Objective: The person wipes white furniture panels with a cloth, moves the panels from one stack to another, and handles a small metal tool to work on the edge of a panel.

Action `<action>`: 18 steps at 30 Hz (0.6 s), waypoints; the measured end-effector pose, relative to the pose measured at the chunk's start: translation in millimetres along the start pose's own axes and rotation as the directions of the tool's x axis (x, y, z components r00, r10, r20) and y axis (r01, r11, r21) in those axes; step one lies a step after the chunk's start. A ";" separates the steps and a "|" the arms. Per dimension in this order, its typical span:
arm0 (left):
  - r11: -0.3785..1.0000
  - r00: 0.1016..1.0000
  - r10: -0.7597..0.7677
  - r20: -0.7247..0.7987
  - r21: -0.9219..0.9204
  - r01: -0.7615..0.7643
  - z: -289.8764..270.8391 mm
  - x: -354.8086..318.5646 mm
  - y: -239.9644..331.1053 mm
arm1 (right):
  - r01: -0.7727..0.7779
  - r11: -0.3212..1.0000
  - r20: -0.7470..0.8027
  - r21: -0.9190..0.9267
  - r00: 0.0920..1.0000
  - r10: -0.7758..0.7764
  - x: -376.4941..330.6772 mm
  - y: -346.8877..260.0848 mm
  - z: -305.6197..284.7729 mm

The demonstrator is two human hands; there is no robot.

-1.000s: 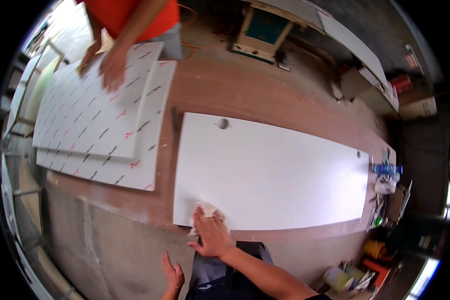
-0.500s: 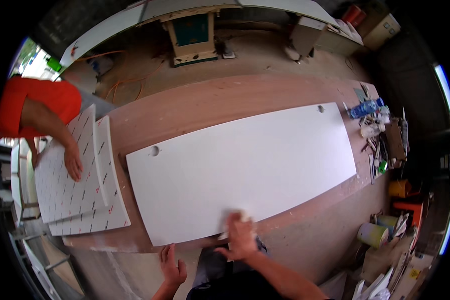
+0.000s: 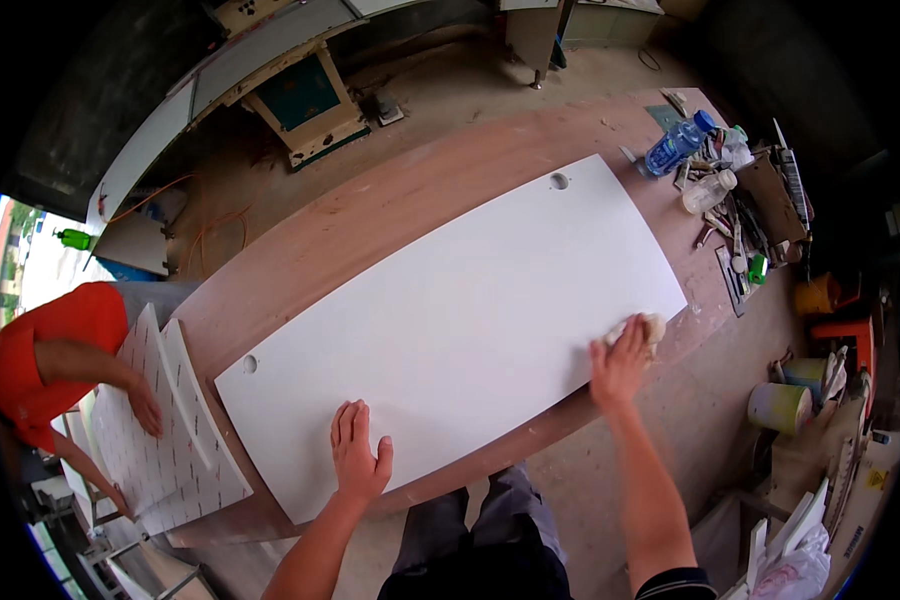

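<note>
A long white panel point(image 3: 450, 320) lies flat on the brownish work table point(image 3: 345, 235), with a round hole near each of its two far corners. Near the panel's right end, my right hand point(image 3: 620, 365) presses a crumpled cream cloth point(image 3: 654, 330) against the surface by the near edge. My left hand point(image 3: 358, 452) rests on the panel toward its near left part, fingers stretched out and holding nothing.
At the left, a person in an orange shirt point(image 3: 65, 345) has a hand on stacked boards with printed film point(image 3: 185, 455). A blue-capped bottle point(image 3: 678, 145), a clear bottle point(image 3: 708, 192) and several tools crowd the table's right end. Paint cans point(image 3: 778, 407) stand on the floor at right.
My right hand has slid the cloth from the near middle edge to the panel's right end. My left hand has moved up onto the panel. The view has turned.
</note>
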State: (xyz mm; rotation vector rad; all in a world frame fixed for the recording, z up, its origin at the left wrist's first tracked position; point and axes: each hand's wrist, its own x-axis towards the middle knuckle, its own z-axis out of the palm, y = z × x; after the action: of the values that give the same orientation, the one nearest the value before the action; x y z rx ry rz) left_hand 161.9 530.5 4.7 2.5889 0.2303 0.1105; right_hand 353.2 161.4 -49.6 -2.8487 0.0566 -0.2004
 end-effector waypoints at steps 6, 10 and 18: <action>0.987 0.999 0.019 0.045 0.157 -0.025 34.2 98.2 19.4 | 0.453 0.767 0.281 0.453 0.744 -0.606 -108.3 -112.4 -2.4; 0.970 0.991 -0.136 0.018 0.204 0.129 41.2 154.4 10.4 | 0.255 0.965 0.285 0.068 0.921 -0.264 24.7 6.7 -32.6; 0.901 0.989 -0.093 -0.115 0.413 0.133 64.4 174.7 -0.6 | 0.088 0.970 0.305 0.228 0.939 -0.157 15.7 9.8 -20.3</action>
State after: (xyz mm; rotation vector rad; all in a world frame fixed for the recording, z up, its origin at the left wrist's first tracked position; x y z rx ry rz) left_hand 341.4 530.9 -44.8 2.9941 0.4861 0.1536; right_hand 365.7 145.4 -31.0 -2.6348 -0.1998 0.2226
